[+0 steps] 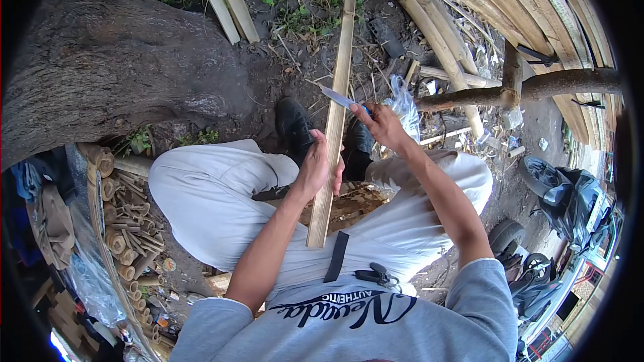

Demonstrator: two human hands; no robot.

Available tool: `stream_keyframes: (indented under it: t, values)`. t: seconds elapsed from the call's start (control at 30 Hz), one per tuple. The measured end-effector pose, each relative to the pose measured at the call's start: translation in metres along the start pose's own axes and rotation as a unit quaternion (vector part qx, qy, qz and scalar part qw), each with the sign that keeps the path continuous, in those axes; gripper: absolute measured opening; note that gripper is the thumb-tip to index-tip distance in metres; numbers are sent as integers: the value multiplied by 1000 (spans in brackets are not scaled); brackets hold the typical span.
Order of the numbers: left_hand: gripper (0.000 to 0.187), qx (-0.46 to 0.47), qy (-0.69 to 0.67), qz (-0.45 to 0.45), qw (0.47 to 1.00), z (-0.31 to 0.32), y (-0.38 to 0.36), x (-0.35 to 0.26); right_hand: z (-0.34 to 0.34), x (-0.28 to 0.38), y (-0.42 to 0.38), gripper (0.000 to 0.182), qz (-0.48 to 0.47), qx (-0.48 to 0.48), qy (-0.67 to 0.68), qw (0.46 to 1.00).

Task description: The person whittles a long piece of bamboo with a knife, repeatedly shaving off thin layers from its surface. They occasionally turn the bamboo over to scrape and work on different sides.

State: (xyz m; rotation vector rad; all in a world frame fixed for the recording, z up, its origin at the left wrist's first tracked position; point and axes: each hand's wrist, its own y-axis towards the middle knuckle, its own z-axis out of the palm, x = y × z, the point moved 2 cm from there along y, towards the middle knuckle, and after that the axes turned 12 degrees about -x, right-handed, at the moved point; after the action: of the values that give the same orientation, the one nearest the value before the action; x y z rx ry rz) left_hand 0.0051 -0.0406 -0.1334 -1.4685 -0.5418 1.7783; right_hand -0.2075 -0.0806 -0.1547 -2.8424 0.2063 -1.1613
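A long, flat bamboo strip (341, 70) runs from my lap away over the ground, between my knees. My left hand (319, 166) is wrapped round its lower part, with the thumb on one side and fingertips showing on the other. In my right hand (384, 124) is a knife (337, 97), gripped by its handle, with the index finger stretched along it. The blade lies across the strip above my left hand, its tip pointing to the left. Whether the edge touches the strip cannot be told.
A thick tree trunk (127, 67) lies at the left, above stacked bamboo pieces (127, 241). Long bamboo strips (496, 0) lean at the upper right over a wooden pole (563, 83). A clear plastic bag (404, 108) is beside my right hand. Motorbikes (570, 204) stand at the right.
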Motion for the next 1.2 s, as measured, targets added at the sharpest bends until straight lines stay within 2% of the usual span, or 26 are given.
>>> stream_keyframes:
  t: [0.1,0.17,0.27,0.4,0.47,0.57,0.8,0.87,0.97,1.2]
  values:
    - [103,-3,2,-6,1000,2,-4,0,-4,7,-7,67,-24,-16,13,1000]
    - [105,-3,-1,-9,1000,1,-6,-3,-5,8,-6,66,34,33,10,999]
    - [108,-14,20,-11,1000,0,-8,-5,-7,13,-9,67,41,44,31,998]
    - [110,-18,24,-9,1000,0,-9,-5,-5,12,-13,67,22,17,18,999]
    - [111,-15,24,-7,1000,0,-10,-3,-11,19,-13,64,92,88,10,992]
    - [111,-19,31,-7,999,0,-10,-1,-4,10,-18,65,67,43,39,996]
    - [108,-12,29,-9,999,3,-6,3,-6,4,-28,64,103,61,41,992]
    - [107,-8,26,-11,1000,3,-5,5,-2,-1,-31,64,77,21,59,995]
    - [104,-14,25,-16,999,6,-4,6,-3,-3,-36,69,116,47,42,991]
    - [103,-17,33,-8,999,7,-6,4,-3,-1,-37,68,129,49,54,989]
